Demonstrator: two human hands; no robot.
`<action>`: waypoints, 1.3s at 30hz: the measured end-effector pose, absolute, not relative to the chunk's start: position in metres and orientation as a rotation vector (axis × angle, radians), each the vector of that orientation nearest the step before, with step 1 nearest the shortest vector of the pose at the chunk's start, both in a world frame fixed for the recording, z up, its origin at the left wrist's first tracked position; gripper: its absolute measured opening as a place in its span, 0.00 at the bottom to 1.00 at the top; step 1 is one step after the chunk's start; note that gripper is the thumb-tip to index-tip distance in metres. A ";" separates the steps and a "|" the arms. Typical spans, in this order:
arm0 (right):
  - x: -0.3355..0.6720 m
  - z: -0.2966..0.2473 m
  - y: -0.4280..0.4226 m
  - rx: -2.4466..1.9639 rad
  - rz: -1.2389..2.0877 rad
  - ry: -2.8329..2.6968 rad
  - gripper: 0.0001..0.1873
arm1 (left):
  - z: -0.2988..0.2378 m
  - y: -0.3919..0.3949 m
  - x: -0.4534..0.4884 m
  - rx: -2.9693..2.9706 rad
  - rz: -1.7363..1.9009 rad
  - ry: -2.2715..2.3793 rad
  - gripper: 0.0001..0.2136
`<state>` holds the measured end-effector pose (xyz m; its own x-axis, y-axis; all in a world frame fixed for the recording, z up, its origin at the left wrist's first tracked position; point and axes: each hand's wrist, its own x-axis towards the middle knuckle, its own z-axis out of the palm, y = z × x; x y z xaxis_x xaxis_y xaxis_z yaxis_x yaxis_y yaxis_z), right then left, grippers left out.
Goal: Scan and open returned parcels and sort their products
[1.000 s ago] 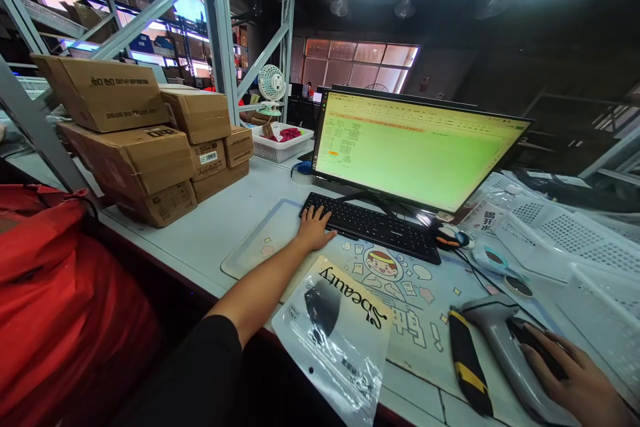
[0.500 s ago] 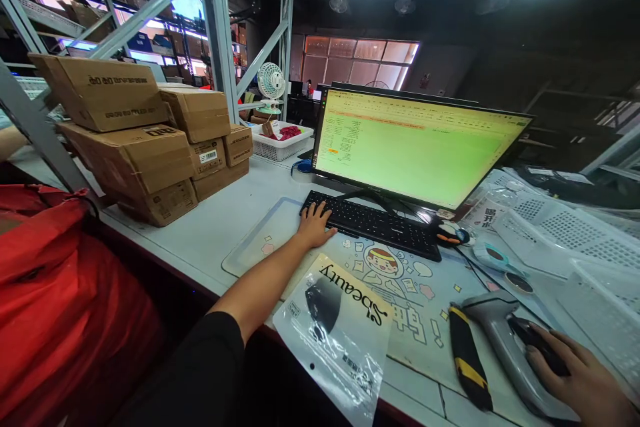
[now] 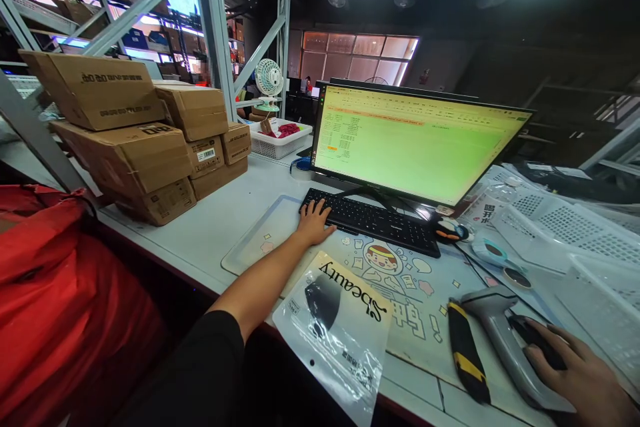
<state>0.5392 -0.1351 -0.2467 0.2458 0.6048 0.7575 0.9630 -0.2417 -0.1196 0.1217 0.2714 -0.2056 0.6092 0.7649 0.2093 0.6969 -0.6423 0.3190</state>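
Observation:
My left hand (image 3: 314, 223) lies with its fingers spread on the left end of a black keyboard (image 3: 383, 223). At the lower right, my right hand (image 3: 583, 370) is curled over a black computer mouse (image 3: 543, 341). Beside the mouse lies a grey barcode scanner (image 3: 517, 360), and left of that a black and yellow utility knife (image 3: 468, 353). Nearest to my left forearm is a flat "Sbeauty" zip pouch (image 3: 335, 340), overhanging the desk's front edge. A monitor (image 3: 415, 147) behind the keyboard shows a green spreadsheet.
Cardboard boxes (image 3: 125, 153) are stacked on the left of the desk, with a red bag (image 3: 65, 307) in front. White perforated baskets (image 3: 555, 213) and tape rolls (image 3: 516, 278) are at right. A cartoon desk mat (image 3: 430, 287) lies under the keyboard. A small fan (image 3: 269, 77) stands behind.
The view has shifted very slightly. Both hands stay in place, the left on the keyboard and the right on the computer mouse.

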 end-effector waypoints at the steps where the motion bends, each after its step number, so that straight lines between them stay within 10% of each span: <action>1: 0.540 -0.247 -0.136 -1.942 -0.794 -1.423 0.39 | -0.205 0.271 0.122 2.629 0.485 1.210 0.33; 17: 0.544 -0.246 -0.139 -2.057 -0.729 -1.379 0.16 | -0.209 0.273 0.122 2.639 0.489 1.212 0.32; 39: 0.548 -0.251 -0.135 -1.999 -0.780 -1.440 0.19 | -0.207 0.271 0.122 2.630 0.504 1.179 0.29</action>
<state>0.5479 -0.1352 -0.2505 0.2575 0.6370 0.7266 0.9565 -0.2745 -0.0984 0.1217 0.2706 -0.2068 0.6202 0.7531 0.2195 0.6793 -0.6555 0.3298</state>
